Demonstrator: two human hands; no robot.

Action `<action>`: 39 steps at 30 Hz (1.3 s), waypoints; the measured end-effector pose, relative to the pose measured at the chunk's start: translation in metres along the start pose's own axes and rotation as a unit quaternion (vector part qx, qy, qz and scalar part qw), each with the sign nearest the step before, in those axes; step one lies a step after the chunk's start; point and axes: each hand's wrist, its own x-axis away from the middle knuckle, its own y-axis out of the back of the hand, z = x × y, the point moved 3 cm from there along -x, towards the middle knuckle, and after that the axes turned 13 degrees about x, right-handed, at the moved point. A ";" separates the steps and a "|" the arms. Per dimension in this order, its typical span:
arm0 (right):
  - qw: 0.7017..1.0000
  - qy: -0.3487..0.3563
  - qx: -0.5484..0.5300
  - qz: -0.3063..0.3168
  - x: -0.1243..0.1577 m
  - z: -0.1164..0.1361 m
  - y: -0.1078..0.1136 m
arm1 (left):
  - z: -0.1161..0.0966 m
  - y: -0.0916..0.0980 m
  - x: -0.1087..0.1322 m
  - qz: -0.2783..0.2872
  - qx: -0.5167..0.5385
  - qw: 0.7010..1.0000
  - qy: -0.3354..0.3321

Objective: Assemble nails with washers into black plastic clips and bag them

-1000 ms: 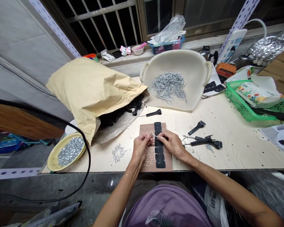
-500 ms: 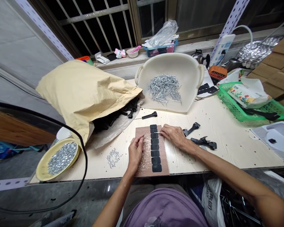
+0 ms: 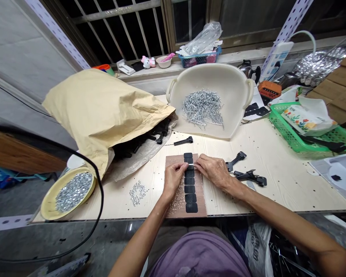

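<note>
My right hand [image 3: 215, 171] pinches a thin silver screw [image 3: 191, 164] that points left above a column of black rounded pads [image 3: 189, 189]. The fingertips of my left hand [image 3: 173, 179] are pressed together at the screw's left end; whatever small piece they may hold is hidden. Beneath both hands lies a brown board [image 3: 201, 206], with the pads in a row down it and pale specks scattered over its left part. Just right of my right hand are several black plastic clips [image 3: 249, 176]. A small heap of tiny silver pieces [image 3: 137, 193] lies left of the board.
Behind the board a white basin [image 3: 233, 84] holds many screws. At left, a large paper sack [image 3: 103, 104] spills black parts, beside a yellow bowl [image 3: 46, 206] of small silver pieces. One black clip [image 3: 183, 141] lies before the basin. A green basket [image 3: 294, 138] stands right.
My left hand has moved right and slightly up from the board's left side, bringing its fingertips to the screw's end. My right hand still holds the screw in about the same place.
</note>
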 end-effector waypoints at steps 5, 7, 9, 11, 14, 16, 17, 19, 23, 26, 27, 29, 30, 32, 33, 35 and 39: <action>0.999 0.020 0.029 -0.022 0.006 0.008 0.003 | 0.004 0.001 0.005 0.013 0.071 0.994 0.082; 0.998 0.022 0.048 -0.038 0.010 0.012 0.002 | 0.004 -0.001 0.008 0.020 0.098 0.990 0.101; 0.997 0.011 0.057 -0.051 0.012 0.014 0.002 | 0.002 -0.004 0.010 0.024 0.112 0.989 0.098; 0.997 -0.003 0.057 -0.060 0.013 0.015 0.002 | -0.001 -0.005 0.012 0.024 0.120 0.989 0.086; 0.997 -0.016 0.045 -0.059 0.014 0.017 0.004 | -0.002 -0.005 0.013 0.012 0.127 0.989 0.079; 0.998 -0.023 0.033 -0.053 0.015 0.017 0.004 | -0.001 -0.003 0.013 0.004 0.123 0.990 0.072; 0.998 -0.027 0.027 -0.050 0.015 0.017 0.004 | 0.000 -0.002 0.013 0.004 0.121 0.990 0.070; 0.998 -0.029 0.019 -0.045 0.016 0.016 0.003 | 0.001 -0.001 0.012 0.008 0.120 0.990 0.068; 0.998 -0.022 0.032 -0.048 0.018 0.017 0.003 | 0.003 -0.001 0.012 0.003 0.128 0.989 0.070; 0.998 -0.035 0.024 -0.037 0.018 0.017 0.002 | 0.002 -0.002 0.012 -0.005 0.115 0.992 0.055; 0.999 -0.041 0.008 -0.027 0.018 0.016 0.001 | 0.002 -0.002 0.012 -0.006 0.106 0.993 0.046; 0.998 -0.054 -0.037 -0.007 0.018 0.015 0.000 | 0.000 -0.001 0.011 -0.007 0.087 0.996 0.029; 0.996 -0.060 -0.061 -0.001 0.018 0.014 -0.001 | 0.000 -0.001 0.011 -0.005 0.079 0.997 0.023; 0.994 -0.064 -0.094 0.001 0.019 0.014 -0.001 | -0.001 0.000 0.011 0.001 0.068 0.997 0.019; 0.993 -0.064 -0.099 -0.001 0.019 0.015 -0.002 | -0.001 0.000 0.011 0.004 0.065 0.998 0.020; 0.992 -0.067 -0.109 -0.005 0.018 0.015 -0.003 | -0.001 0.001 0.012 0.010 0.055 0.998 0.024; 0.954 -0.102 -0.276 0.048 0.013 0.012 -0.015 | -0.004 0.001 0.014 0.010 0.019 1.000 0.009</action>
